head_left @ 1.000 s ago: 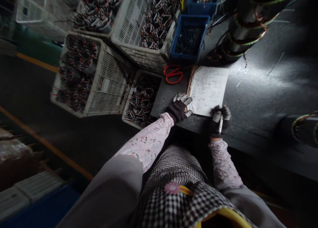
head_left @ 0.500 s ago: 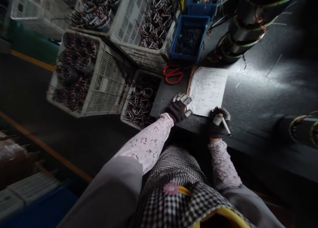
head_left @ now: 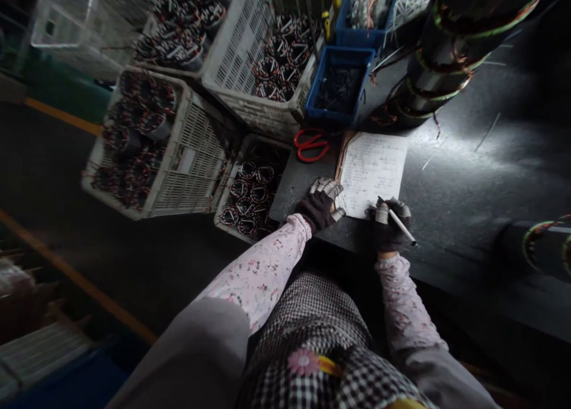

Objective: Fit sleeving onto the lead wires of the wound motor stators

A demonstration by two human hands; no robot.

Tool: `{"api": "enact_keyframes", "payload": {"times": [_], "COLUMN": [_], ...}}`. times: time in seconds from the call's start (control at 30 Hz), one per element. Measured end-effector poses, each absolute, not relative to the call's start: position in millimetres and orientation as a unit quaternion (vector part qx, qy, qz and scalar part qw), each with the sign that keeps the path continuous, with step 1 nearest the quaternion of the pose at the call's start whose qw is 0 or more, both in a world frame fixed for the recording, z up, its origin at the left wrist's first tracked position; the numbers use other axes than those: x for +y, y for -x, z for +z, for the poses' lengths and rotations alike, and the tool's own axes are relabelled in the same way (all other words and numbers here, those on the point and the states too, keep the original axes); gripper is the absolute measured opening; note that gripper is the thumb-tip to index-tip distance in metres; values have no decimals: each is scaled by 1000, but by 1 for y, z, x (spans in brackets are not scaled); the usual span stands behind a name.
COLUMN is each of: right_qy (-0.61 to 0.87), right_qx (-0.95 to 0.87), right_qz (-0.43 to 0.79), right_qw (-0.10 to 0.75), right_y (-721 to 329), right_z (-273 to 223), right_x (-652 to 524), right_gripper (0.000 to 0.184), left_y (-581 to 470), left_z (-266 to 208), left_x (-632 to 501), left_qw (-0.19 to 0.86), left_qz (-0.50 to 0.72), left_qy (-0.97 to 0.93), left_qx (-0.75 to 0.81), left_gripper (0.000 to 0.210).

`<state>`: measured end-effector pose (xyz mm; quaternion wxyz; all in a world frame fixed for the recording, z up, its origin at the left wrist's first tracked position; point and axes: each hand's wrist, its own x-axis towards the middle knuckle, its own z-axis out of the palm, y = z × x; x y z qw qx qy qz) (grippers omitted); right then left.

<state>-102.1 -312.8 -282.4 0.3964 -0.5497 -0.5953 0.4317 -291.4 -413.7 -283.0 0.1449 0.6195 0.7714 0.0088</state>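
Note:
A notebook point(head_left: 372, 168) with handwriting on its page lies at the near edge of the dark table. My left hand point(head_left: 322, 204), in a dark glove with pale finger wraps, rests with fingers spread on its lower left edge. At the lower right corner, my right hand point(head_left: 390, 225), gloved likewise, grips a white pen point(head_left: 402, 226). The pen's tip points toward the page and its rear end slants down to the right. Red-handled scissors point(head_left: 311, 145) lie left of the notebook, with their blades hidden in shadow.
Pale crates point(head_left: 191, 159) full of wire-wound cores stand on the left. Behind the notebook is a blue bin point(head_left: 341, 79) of small dark pieces. A stack of large wound cylinders point(head_left: 428, 82) stands at the back right, and another wound cylinder point(head_left: 546, 245) lies at the right.
My right hand has turned slightly, and the pen now lies at a flatter slant with its tip side showing. My left hand stays on the notebook. The view has tilted a little.

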Motion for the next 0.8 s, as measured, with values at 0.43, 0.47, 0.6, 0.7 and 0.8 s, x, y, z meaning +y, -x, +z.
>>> {"api": "enact_keyframes", "payload": {"times": [0.43,0.47,0.6,0.7,0.8], "right_qy": [566,565,552,539,531], "right_qx": [-575,-580,-601,-607,-623], "right_qz": [462,458,438,445,434], "right_qw": [368,368,379,379,377], "right_y": [96,95,92,88,85], "right_z": [-289,-290,-292,-294,-295], "right_x": [-311,-311,-313,-313,-311], "right_gripper": [43,43,40,39,38], "left_y": [292,292,292,291,291], "left_z": [-288,-288,-285,-279,-274], "left_x": [-416,-415,-414,-412,-411], "left_qw": [152,154,172,187,200], "left_qz": [19,18,8,2,-2], "left_qy": [-619,-620,-613,-606,-600], "left_qx": [770,770,771,773,775], "left_gripper": [84,84,85,85,85]}}
